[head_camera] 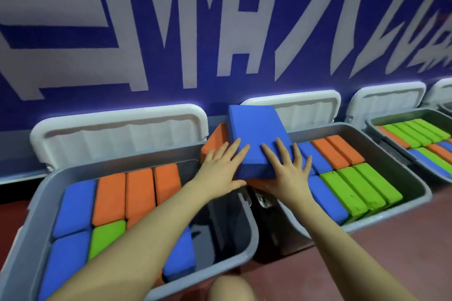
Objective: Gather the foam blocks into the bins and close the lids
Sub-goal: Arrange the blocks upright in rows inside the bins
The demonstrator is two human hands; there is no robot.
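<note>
Knee (231, 288) at the bottom edge, nearest of all, and both forearms reach forward from either side of it. Just beyond the knee sits the left bin (247, 225), part filled: I count three blue, three orange and one green block showing, with a bare dark gap on its right side and the arm hiding more. Past that bin's far right corner the left hand (221, 170) and right hand (286, 172) carry the blue block (255, 139) between them, fingers straight and spread flat on its top, thumbs tucked beneath. An orange block (215, 139) rides under it, peeking out left and below. The pair hangs over the gap between the left bin and the middle bin (415, 182).

My read: those two belong in the left bin's open gap. Swing them back over it, keep the stack level so the orange one doesn't slip, then lower them on edge to match the rows.

Right of the blue block, the middle bin shows roughly three blue, two orange and three green. Farther right, a third bin (374, 127) holds mostly green, too crowded to count. Three white lids (117, 129) stand open against the blue wall (220, 32), a fourth just peeking in.
</note>
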